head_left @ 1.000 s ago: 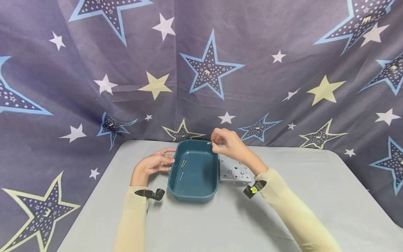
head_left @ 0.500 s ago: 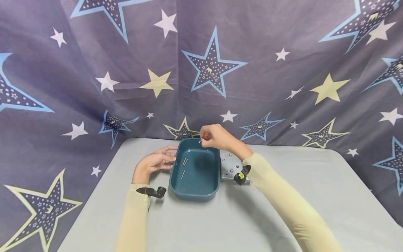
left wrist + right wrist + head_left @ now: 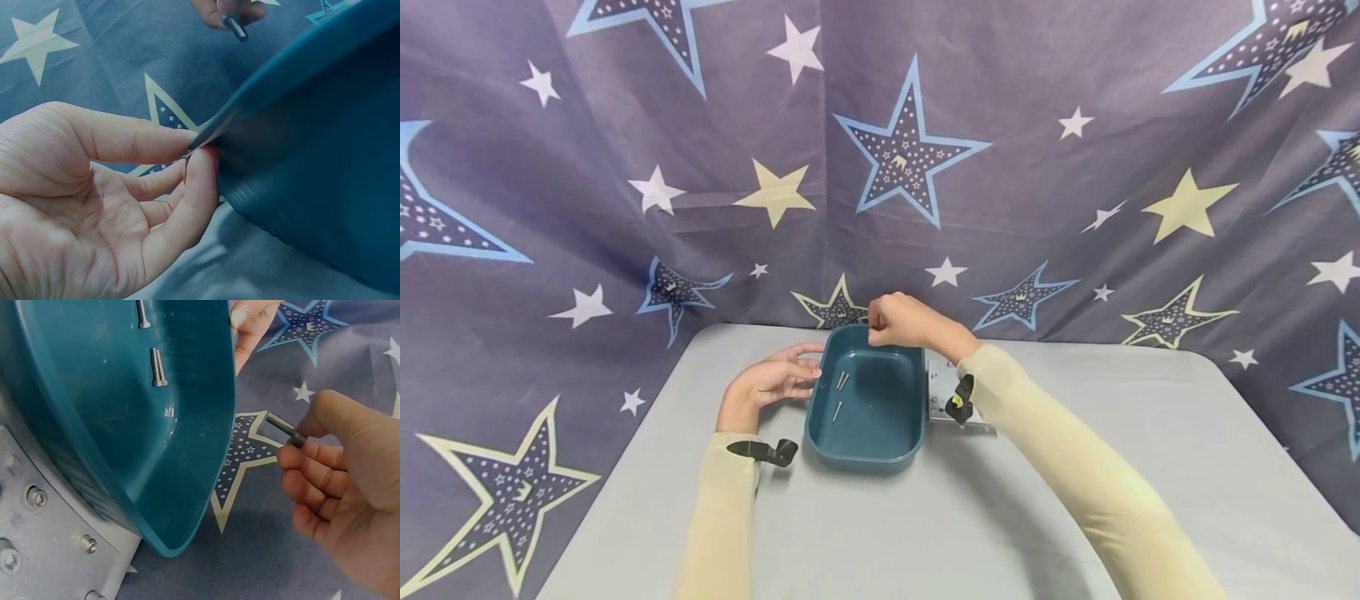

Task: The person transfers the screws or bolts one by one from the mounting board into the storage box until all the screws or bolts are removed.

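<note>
A teal plastic bin point(image 3: 883, 408) stands on the table. My left hand point(image 3: 775, 379) is at its left side; in the left wrist view the thumb and a finger pinch the bin's rim point(image 3: 219, 125). Over the far edge of the bin, my right hand point(image 3: 901, 322) pinches a socket-head bolt point(image 3: 284, 428) by its head between thumb and forefinger, threaded end pointing out. The head view hides this bolt behind the fingers; the left wrist view shows its tip. Several bolts point(image 3: 157, 367) lie on the bin floor near its left wall.
Against the right side of the bin sits a silver metal plate point(image 3: 50, 537) with holes and bolts set in it, partly covered by the right forearm in the head view. A light grey cloth covers the table point(image 3: 865, 533). A star-patterned curtain point(image 3: 1037, 208) hangs behind.
My right hand has moved left from the bin's far right corner to over its far edge, still pinching the bolt. The left hand and the bin stay in place.
</note>
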Demonstrator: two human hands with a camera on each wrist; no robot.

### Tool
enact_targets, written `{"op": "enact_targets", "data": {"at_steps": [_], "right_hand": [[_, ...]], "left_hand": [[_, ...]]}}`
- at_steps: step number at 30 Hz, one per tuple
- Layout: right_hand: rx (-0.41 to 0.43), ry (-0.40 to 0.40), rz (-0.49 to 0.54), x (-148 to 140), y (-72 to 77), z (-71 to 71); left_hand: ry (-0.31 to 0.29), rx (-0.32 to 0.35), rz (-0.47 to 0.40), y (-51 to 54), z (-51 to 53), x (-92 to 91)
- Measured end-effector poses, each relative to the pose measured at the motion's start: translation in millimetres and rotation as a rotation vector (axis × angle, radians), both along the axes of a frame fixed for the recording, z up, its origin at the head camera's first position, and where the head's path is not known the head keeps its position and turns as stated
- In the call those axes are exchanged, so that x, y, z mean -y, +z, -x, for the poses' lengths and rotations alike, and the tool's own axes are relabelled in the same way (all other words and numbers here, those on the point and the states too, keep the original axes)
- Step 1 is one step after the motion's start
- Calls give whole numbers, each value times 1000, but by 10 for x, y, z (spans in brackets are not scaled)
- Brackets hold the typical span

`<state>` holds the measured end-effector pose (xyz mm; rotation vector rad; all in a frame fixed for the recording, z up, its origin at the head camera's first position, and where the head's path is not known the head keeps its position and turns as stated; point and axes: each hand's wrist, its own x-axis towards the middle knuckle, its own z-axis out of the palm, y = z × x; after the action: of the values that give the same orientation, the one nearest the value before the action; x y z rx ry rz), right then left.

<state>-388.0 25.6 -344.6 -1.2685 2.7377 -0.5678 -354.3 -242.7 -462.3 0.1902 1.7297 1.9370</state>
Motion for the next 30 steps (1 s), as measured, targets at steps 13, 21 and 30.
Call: {"op": "enact_targets", "data": {"at_steps": [13,21,30], "right_hand": [[16,35,-142,183,-168,119],[-30,46,-191,287,-254,107],[18,8,-274,442,-347,90]], "left_hand": [[4,-2,-13,-32,12,-3],[5,-9,-4,1,6,10],[6,-1,-29,5,1,-2]]}}
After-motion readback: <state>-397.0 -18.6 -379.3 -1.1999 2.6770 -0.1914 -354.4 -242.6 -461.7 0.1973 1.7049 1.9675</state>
